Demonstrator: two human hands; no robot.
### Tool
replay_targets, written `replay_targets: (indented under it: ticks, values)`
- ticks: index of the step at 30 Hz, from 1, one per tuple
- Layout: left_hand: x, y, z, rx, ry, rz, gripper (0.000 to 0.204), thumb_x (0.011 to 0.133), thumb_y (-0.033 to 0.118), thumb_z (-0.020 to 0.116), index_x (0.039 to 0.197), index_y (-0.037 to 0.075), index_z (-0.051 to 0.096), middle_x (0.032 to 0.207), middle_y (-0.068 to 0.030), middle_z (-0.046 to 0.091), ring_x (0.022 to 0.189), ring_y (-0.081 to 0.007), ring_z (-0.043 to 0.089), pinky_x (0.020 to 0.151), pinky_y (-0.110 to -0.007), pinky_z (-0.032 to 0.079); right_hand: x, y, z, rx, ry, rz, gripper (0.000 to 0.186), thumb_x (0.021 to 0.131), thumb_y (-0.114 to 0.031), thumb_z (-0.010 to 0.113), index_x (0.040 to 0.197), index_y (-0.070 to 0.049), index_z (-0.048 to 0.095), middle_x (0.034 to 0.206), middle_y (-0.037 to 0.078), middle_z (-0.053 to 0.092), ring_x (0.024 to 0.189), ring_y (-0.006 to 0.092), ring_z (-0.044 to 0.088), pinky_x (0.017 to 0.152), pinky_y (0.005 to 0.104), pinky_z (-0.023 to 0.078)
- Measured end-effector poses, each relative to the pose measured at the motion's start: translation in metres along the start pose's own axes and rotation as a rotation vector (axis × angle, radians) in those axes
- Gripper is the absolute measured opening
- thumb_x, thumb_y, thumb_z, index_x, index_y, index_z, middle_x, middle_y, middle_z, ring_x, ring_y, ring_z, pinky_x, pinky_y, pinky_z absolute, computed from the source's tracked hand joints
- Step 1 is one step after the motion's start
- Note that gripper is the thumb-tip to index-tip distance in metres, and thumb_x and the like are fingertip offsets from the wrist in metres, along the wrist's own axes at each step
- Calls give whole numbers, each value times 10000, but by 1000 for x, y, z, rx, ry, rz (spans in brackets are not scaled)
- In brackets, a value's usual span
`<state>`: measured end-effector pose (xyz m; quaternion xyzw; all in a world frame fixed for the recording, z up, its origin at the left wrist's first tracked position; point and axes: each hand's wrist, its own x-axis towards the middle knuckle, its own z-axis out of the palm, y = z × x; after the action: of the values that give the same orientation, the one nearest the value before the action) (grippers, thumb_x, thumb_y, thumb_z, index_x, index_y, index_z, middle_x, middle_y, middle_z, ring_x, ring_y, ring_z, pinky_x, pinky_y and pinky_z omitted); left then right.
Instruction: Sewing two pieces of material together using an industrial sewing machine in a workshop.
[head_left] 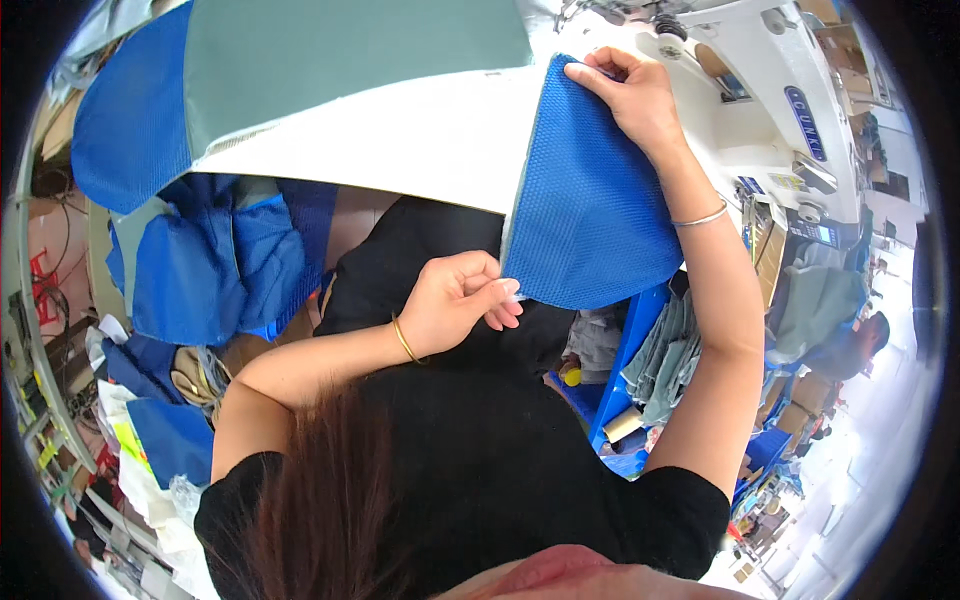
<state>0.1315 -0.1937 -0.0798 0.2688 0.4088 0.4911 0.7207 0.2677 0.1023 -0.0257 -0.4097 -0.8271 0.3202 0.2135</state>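
Note:
A blue mesh fabric piece point(590, 200) with a grey-green backing hangs over the edge of a white sewing table point(400, 140). My left hand point(460, 300) pinches its lower left corner between thumb and fingers. My right hand point(630, 95) grips its top corner, up near the white sewing machine point(760, 90). Both wrists wear thin bangles. A larger grey-green and blue fabric panel point(300, 50) lies flat on the table to the left.
A heap of blue fabric pieces point(220, 260) sits at the left below the table. A blue bin point(630, 370) with grey fabric stands at the right. Another person point(850, 340) sits at the far right among boxes.

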Motion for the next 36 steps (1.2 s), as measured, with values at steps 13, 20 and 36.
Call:
replay_targets:
  ticks: [13,20,36]
  values:
    - [17,22,3,11,37,23,150,1066,108,635,999,-25,653,884,-148,771,766,-183,764,656,-285,604,31,16,-1,57,42,120,404,741,-391,938,881,-43,790,842,57,767,780,140,712,769,281,569]
    - [18,29,4,23,51,-1,164,1065,119,644,982,-23,651,875,-150,770,756,-187,767,647,-282,610,36,12,1,70,111,232,407,639,-412,961,762,-84,754,786,57,768,736,182,735,762,320,590]
    - [23,33,-1,55,39,56,158,1057,100,654,950,-15,638,865,-141,770,740,-177,766,636,-265,609,36,17,6,-24,174,150,422,652,-493,909,772,-111,776,770,58,769,736,242,747,736,357,591]
